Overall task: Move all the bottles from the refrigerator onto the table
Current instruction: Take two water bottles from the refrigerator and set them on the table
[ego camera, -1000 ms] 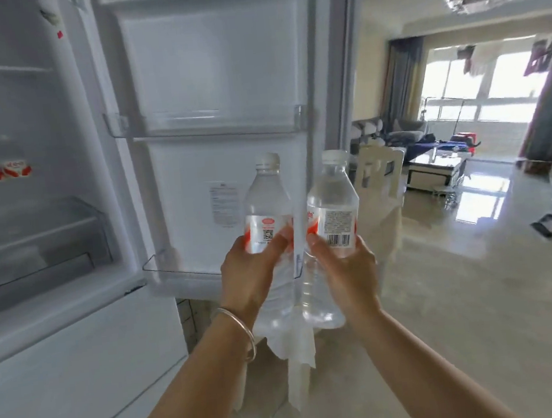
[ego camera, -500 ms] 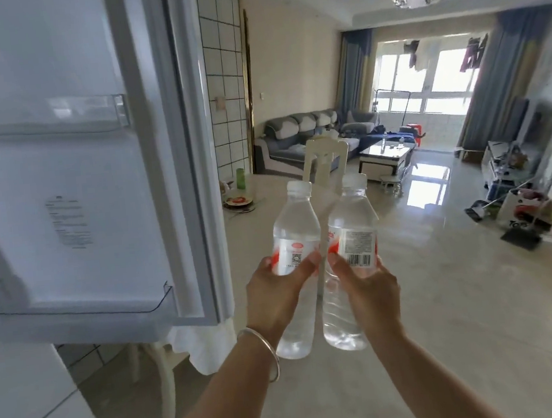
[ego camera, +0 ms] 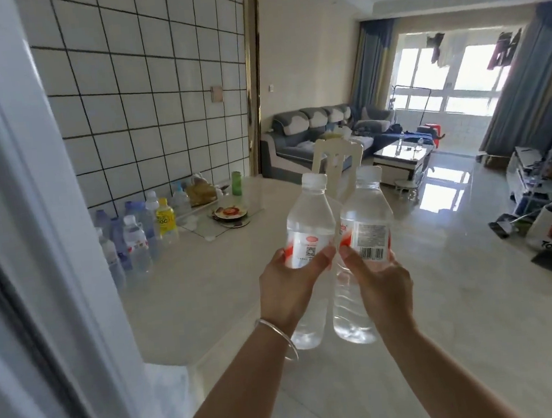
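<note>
Your left grip [ego camera: 290, 283] is wrapped around one clear water bottle [ego camera: 308, 239], thumb curled across its red and white label, and your right grip [ego camera: 384, 281] is wrapped around a second clear water bottle [ego camera: 366, 233], thumb lying beside the barcode on its label. You hold both bottles upright, white caps up, side by side in front of you; whether their shoulders actually touch is hard to tell. Both are in the air, above the near right corner of the pale desk [ego camera: 207, 282] and the shiny floor [ego camera: 463, 308] beyond it. You wear a thin silver bangle [ego camera: 280, 338] on your left wrist.

On the far left of the desk, against the tiled wall [ego camera: 142, 97], stands a cluster of bottles [ego camera: 136, 239]: several clear ones with blue or white caps and one yellow bottle [ego camera: 165, 217]. To the right of that cluster lie a small stack of plates [ego camera: 229, 213] and a green cup [ego camera: 237, 183], with a bag of something yellowish [ego camera: 200, 190] behind them. A pale chair back [ego camera: 337, 159] rises at the far edge of the desk, just behind your two bottles. At your near left, the white edge of the refrigerator door [ego camera: 27, 232] fills the frame, blurred. Far off sit a grey sofa [ego camera: 314, 131] and a low coffee table [ego camera: 402, 156] before bright windows.
</note>
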### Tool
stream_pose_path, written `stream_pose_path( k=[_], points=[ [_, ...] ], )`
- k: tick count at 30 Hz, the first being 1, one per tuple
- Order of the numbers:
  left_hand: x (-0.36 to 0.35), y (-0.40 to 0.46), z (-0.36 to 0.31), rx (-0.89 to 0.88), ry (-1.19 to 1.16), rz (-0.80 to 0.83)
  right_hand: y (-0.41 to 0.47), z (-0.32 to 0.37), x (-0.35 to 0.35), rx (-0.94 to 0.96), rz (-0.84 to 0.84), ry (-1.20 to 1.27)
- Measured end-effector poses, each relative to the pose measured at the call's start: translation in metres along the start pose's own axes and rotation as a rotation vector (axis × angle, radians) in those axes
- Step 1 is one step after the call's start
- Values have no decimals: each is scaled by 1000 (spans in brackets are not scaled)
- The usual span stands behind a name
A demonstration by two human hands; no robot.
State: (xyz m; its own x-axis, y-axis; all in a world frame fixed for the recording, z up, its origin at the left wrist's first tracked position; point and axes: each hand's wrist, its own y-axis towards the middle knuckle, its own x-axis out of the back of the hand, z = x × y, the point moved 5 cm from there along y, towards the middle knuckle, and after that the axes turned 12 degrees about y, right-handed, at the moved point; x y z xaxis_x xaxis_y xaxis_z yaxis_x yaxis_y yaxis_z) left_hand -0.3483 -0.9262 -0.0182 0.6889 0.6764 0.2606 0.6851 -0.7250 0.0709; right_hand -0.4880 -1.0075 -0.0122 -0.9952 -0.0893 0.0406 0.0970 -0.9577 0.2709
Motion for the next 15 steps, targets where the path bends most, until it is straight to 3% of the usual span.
stream_pose_path(
  k=[8,15],
  points=[
    [-4,126,31,64,45,-171,114,-48,-105,-41,192,125],
    [15,242,63,144,42,-440,215,-84,-220,-50,468,161]
  ],
)
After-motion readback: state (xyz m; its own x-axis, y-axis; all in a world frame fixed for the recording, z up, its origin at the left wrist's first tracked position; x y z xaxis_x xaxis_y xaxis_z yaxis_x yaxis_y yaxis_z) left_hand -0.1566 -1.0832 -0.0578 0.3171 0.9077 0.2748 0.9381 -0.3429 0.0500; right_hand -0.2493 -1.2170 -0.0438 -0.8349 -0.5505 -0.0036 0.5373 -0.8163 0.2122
